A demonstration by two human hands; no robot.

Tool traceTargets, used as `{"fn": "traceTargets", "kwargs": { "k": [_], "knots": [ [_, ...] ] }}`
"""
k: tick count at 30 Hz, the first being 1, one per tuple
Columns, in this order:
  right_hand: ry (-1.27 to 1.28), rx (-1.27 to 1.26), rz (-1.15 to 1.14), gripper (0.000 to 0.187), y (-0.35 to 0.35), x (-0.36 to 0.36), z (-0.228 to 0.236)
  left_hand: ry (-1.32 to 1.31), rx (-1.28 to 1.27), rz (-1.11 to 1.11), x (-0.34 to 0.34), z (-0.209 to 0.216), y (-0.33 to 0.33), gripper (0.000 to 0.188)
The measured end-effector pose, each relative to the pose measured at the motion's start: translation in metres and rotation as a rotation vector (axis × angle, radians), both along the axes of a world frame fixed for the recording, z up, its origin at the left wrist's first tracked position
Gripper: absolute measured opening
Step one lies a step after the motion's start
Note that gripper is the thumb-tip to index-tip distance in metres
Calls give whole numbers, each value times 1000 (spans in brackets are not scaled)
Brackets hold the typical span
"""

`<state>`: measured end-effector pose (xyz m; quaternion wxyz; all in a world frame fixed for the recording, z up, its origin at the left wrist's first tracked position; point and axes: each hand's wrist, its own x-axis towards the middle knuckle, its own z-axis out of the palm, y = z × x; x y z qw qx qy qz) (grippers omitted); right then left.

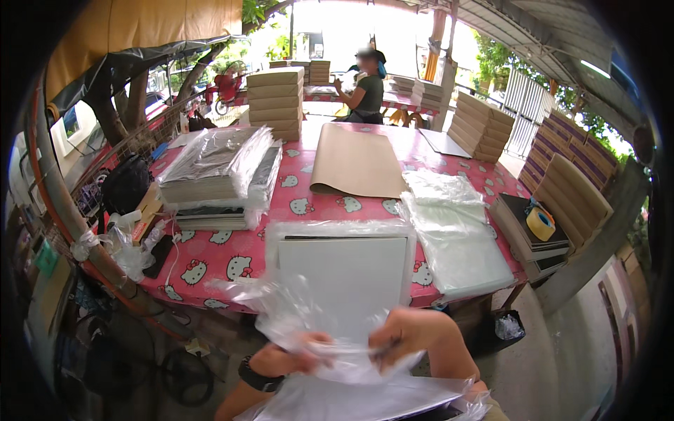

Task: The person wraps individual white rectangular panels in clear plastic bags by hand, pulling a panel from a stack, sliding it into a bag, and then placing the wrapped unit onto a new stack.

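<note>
Low in the middle, my left hand point(298, 356) and my right hand point(404, 338) are both closed on a clear plastic bag point(288, 309), whose crumpled film spreads up to the left. A band or watch circles my left wrist. Just beyond my hands, a white flat board point(344, 270) lies on clear plastic at the table's near edge, with a dark edge along its far side. Below my hands, against my body, is another plastic-wrapped white sheet point(351, 396). Motion blurs my fingers a little.
The pink patterned table point(309, 189) holds wrapped stacks point(210, 168), brown paper point(358, 161) and a pile of clear bags point(456, 238). A tape roll point(540, 223) sits on boards at right. Boxed stacks point(274, 98) stand behind; a person point(368, 91) works farther back.
</note>
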<state>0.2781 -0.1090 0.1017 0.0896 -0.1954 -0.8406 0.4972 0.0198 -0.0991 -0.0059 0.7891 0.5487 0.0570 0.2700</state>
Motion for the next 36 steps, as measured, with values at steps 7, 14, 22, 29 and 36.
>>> {"fn": "traceTargets", "kwargs": {
  "k": [7, 14, 22, 29, 36],
  "knots": [
    [1145, -275, 73, 22, -2, 25, -61, -419, -308, 179, -14, -33, 3, 57],
    [1454, -738, 52, 46, -7, 45, -99, -451, -288, 182, -36, -49, 13, 43],
    [1216, -639, -114, 16, -32, 33, -86, -250, -310, 73, -11, -66, -1, 45],
    [961, -893, -17, 24, -33, 31, -111, -609, -485, 469, -43, -28, 27, 48],
    [1073, -471, -611, 34, -3, 61, -88, 51, -34, 611, -52, 6, 44, 52]
  ]
}}
